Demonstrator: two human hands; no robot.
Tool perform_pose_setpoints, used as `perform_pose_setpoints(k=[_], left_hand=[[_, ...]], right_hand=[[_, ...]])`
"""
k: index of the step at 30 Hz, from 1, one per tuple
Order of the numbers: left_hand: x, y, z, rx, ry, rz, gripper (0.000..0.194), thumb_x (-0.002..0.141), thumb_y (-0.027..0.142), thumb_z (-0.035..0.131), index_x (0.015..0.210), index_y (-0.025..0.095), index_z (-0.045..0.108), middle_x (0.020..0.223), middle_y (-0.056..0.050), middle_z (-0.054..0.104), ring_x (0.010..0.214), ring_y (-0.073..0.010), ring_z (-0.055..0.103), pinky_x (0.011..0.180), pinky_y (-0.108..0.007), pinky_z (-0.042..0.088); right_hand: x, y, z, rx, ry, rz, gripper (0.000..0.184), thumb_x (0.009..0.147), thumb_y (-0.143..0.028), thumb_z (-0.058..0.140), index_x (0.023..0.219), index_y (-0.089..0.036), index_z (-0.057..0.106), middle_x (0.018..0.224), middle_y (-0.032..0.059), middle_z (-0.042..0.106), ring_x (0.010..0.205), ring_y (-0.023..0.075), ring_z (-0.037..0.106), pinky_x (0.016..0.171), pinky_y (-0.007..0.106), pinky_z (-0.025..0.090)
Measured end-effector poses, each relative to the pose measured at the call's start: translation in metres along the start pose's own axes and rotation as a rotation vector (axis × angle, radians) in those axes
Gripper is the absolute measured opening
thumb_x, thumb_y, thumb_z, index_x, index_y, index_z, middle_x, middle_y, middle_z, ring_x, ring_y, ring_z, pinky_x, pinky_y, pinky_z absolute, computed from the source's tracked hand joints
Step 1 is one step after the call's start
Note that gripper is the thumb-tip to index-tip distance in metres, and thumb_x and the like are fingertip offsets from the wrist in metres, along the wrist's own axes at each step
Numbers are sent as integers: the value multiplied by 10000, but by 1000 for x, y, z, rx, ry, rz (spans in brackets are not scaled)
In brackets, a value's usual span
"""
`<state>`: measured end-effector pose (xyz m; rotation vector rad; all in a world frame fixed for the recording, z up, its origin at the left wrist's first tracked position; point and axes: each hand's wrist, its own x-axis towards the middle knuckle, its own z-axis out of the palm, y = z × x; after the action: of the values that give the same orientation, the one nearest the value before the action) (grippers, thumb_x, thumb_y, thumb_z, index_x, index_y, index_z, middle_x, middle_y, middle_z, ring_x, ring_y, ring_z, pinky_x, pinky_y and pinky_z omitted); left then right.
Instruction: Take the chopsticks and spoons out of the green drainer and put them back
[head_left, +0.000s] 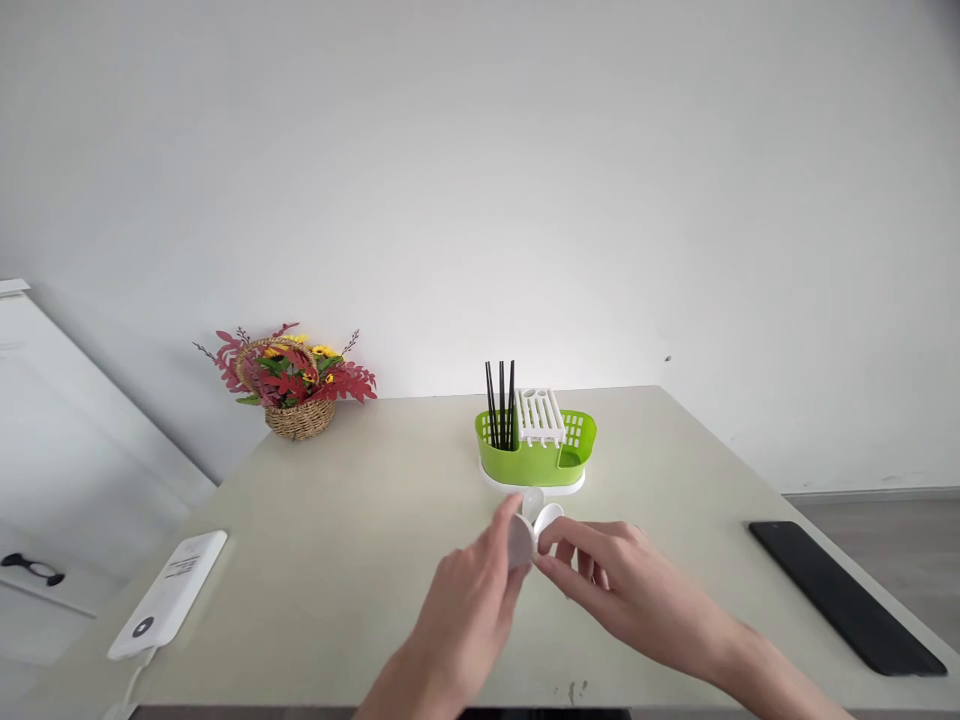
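Three white spoons are bunched together between my hands, bowls up, in front of the green utensil holder. My left hand is wrapped around the bunch, with the nearest spoon against its fingers. Behind that one, a second spoon shows its bowl toward the holder. My right hand pinches at the third spoon, thumb and forefinger close together. The spoon handles are hidden by my fingers. Several black chopsticks stand in the holder's left compartment, and a white slotted rack sits across its middle.
A wicker basket of artificial flowers stands at the back left of the table. Along the left edge lies a white power strip-like box with a cable. A black phone lies at the right edge. The wall rises behind.
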<state>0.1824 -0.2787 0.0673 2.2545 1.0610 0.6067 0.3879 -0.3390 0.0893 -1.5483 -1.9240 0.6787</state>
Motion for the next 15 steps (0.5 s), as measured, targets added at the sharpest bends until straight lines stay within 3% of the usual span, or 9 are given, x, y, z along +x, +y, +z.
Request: perform_pose_setpoints(k=[3,8,12,15], left_hand=[[25,-8,-28,-214,49,16,506,1031,394,530,1492,292,350,1000,-32,739,764,-197,745,697,-297,585],[86,-24,-69,-578,239,62,443,961,472,680,1196,253,375,1144,-88,702,950,-222,773,721,-315,653],[130,-29,-78,-643,311,84,371,977,477,666,1086,231,410,1109,-92,734,1023,-225,764,873,-401,650],[156,-35,-71,-748,289,104,310,1004,436,643,1060,219,429,1043,-72,758,1039,-207,759,1000,-468,598]], right_hand=[[-7,17,-10,166,-76,18,326,1026,-537,468,1220,-341,642,917,8,716,647,152,637,639,310,539],[-10,90,0,215,44,197,434,1006,-616,453,1283,-310,588,955,25,714,624,149,652,644,329,562],[-17,154,28,377,98,290,559,966,-712,437,1277,-265,563,1020,61,715,646,171,680,556,321,542],[-25,184,53,461,88,336,604,935,-742,465,1261,-245,573,996,62,709,645,185,680,536,324,531]])
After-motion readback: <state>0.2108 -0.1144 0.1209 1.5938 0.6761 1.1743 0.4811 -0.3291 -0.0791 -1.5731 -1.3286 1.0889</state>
